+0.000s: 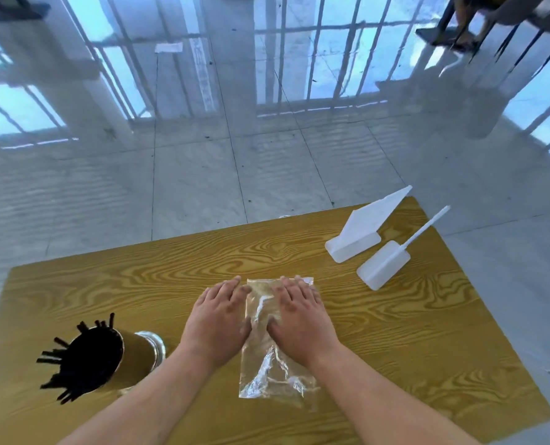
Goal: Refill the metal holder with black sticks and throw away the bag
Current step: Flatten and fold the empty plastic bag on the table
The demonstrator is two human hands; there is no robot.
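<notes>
A clear plastic bag lies flat and empty on the wooden table, lengthwise toward me. My left hand rests palm down on the bag's left edge, fingers spread. My right hand presses flat on its upper right part. Neither hand grips anything. At the near left stands the metal holder, full of black sticks that fan out over its rim.
Two white plastic scoop-like tools lie at the table's far right: a wide one and a flat one with a thin handle. Beyond the table's far edge is glossy tiled floor. Chair legs and a person's feet show top right.
</notes>
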